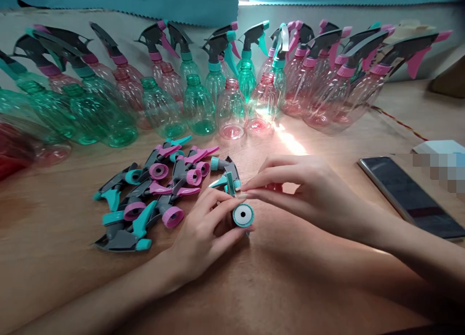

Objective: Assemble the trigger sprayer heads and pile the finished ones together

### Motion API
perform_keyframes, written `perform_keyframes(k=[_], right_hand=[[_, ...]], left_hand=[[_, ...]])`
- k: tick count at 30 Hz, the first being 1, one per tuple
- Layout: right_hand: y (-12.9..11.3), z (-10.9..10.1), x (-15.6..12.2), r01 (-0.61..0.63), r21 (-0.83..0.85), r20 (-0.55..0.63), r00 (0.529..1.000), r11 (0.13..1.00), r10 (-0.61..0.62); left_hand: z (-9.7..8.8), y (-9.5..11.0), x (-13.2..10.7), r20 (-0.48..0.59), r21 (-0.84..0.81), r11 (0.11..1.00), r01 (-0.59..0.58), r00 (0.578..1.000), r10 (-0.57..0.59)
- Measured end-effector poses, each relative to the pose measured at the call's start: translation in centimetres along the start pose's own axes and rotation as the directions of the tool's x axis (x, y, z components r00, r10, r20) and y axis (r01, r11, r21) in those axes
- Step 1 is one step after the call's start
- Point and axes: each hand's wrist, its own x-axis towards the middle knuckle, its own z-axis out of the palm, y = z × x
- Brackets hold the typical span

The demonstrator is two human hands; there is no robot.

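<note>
My left hand (201, 228) holds a spray trigger head (243, 215), its teal collar and white inner disc with a dark centre hole turned up towards me. A teal trigger stands up beyond the collar. My right hand (290, 187) is pinched, its fingertips meeting just above the collar; whatever lies between them is too small to make out. Another teal and grey trigger head (229, 169) lies just beyond my fingers. Left of my left hand is a loose pile of grey trigger heads (178, 177) with pink or teal collars and triggers.
Open-necked green bottles (199, 107) and pink bottles (232, 109) stand along the back. Behind them and to the right are bottles fitted with trigger heads (345, 73). A phone (410, 194) lies at right, near a white object (441, 148). Something red (14, 148) sits at far left.
</note>
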Motion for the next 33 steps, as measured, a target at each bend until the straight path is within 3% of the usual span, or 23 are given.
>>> perform_keyframes(k=[8,20,33], right_hand=[[-0.17,-0.27,-0.36,0.126,-0.093,0.198,0.974,0.988,-0.106],[0.28,0.26,-0.45,0.123,-0.171,0.251,0.965,0.978,-0.078],[0.34,0.36,-0.66,0.133,-0.104,0.328,0.940,0.986,-0.092]], left_hand=[[-0.22,0.11,0.07,0.013,-0.016,1.000,-0.011,1.000,0.012],[-0.03,0.03,-0.15,-0.072,-0.017,0.994,-0.105,0.992,0.103],[-0.04,-0.27,-0.42,-0.032,0.044,0.984,-0.170,0.985,0.172]])
